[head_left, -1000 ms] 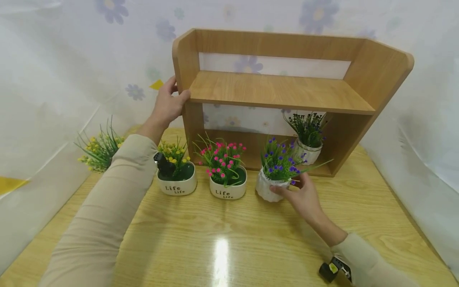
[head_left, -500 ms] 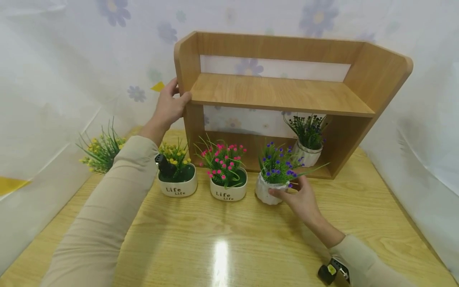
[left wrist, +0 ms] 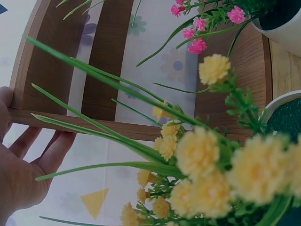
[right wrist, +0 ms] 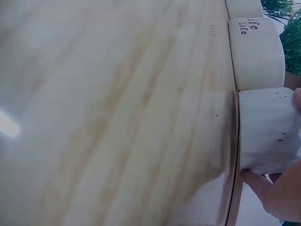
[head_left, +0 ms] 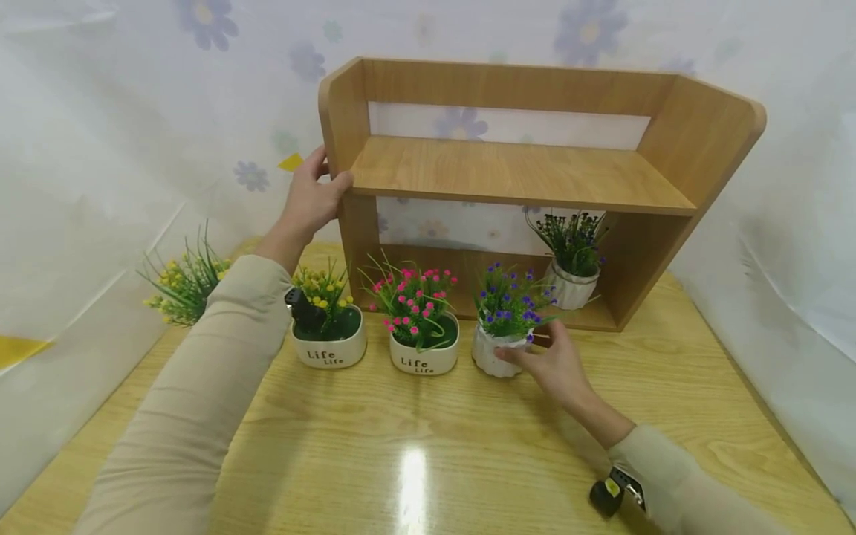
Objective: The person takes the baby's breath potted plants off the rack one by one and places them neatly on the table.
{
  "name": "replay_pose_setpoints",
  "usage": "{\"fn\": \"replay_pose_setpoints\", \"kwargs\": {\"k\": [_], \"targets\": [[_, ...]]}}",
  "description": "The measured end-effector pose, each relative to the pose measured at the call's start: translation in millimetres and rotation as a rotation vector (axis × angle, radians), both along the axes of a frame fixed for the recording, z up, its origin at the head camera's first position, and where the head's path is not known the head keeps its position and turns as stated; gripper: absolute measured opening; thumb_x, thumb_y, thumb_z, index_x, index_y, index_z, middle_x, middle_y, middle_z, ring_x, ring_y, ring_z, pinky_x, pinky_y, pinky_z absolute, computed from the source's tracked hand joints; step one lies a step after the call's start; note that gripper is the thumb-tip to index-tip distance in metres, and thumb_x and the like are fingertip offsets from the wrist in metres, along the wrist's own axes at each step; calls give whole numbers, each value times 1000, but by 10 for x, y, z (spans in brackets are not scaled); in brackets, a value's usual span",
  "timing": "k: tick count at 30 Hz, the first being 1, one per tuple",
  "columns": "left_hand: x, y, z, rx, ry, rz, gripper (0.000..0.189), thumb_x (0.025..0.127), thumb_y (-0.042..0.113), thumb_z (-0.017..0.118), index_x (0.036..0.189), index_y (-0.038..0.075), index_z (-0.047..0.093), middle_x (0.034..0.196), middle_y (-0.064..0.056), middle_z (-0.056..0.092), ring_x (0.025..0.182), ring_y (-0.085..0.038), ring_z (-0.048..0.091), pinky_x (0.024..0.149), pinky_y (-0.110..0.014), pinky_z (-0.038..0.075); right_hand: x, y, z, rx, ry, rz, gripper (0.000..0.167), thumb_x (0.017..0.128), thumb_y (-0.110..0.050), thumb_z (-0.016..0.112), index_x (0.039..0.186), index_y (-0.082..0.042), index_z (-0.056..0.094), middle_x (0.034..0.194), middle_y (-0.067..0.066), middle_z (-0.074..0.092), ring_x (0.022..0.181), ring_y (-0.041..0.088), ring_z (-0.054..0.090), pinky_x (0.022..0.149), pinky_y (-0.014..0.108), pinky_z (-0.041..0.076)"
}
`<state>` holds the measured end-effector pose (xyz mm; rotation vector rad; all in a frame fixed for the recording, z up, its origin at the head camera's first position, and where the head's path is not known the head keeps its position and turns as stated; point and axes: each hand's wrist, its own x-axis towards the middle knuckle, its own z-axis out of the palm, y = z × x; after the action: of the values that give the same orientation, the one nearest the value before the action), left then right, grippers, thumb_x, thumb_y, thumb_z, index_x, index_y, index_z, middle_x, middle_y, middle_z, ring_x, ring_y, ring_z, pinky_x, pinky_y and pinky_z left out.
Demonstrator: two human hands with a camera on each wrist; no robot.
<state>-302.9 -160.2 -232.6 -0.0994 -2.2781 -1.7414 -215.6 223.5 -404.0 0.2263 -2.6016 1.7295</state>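
My left hand [head_left: 310,195] grips the left side panel of a two-tier wooden shelf [head_left: 495,165], thumb in front and fingers behind. In the left wrist view, fingers of that hand [left wrist: 33,160] reach around the panel edge. My right hand [head_left: 560,369] holds a white pot [head_left: 493,354] of purple artificial flowers [head_left: 508,297] by its right side, with the pot standing on the table. The right wrist view shows this pot [right wrist: 270,132] close beside a white pot lettered "Life" [right wrist: 257,54]. Pink flowers [head_left: 414,293] fill that neighbouring pot [head_left: 423,358].
Another "Life" pot [head_left: 329,351] with yellow flowers [head_left: 324,290] stands further left. More yellow flowers [head_left: 183,286] show behind the left forearm. A potted dark purple plant [head_left: 571,253] sits in the shelf's lower right. White flower-print sheeting [head_left: 134,111] surrounds the wooden table [head_left: 348,461].
The purple-flower pot and my right hand have shifted slightly left, and its long leaf has swung out of its former spot on the right. My left hand keeps its grip on the shelf.
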Motion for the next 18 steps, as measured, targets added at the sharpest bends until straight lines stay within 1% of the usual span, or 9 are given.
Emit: {"fn": "replay_pose_setpoints", "kwargs": {"k": [6, 9, 13, 15, 18], "targets": [[16, -2, 14, -12, -10, 4, 59, 101, 25, 56, 156, 35, 36, 146, -11, 44, 127, -36, 53, 94, -53, 54, -19, -32, 7, -31, -10, 19, 85, 77, -22, 91, 142, -6, 38, 135, 19, 47, 122, 37, 51, 93, 37, 55], [27, -2, 16, -15, -7, 2, 59, 101, 24, 56, 156, 34, 36, 145, -11, 44, 127, -37, 53, 93, -53, 54, -10, -44, 12, -35, -13, 18, 88, 77, -20, 90, 145, -7, 36, 138, 18, 46, 123, 37, 50, 95, 39, 54], [31, -2, 16, -16, -7, 2, 59, 101, 24, 56, 156, 34, 36, 145, -11, 44, 127, -37, 53, 93, -53, 54, -3, -51, 29, -37, -25, 19, 88, 78, -20, 90, 145, -5, 36, 139, 19, 45, 125, 38, 49, 97, 42, 53], [25, 0, 17, -15, -11, 4, 59, 101, 25, 56, 156, 35, 36, 145, -10, 44, 128, -36, 53, 94, -54, 54, -20, -45, 23, -35, -17, 31, 89, 77, -20, 90, 146, -7, 36, 139, 18, 45, 125, 38, 49, 96, 42, 53], [19, -1, 16, -20, -9, 3, 59, 101, 25, 56, 156, 35, 36, 145, -10, 44, 127, -36, 53, 93, -54, 54, -48, -34, 9, -28, 9, 49, 89, 76, -19, 91, 147, -10, 37, 139, 16, 46, 123, 37, 50, 95, 40, 54]]}}
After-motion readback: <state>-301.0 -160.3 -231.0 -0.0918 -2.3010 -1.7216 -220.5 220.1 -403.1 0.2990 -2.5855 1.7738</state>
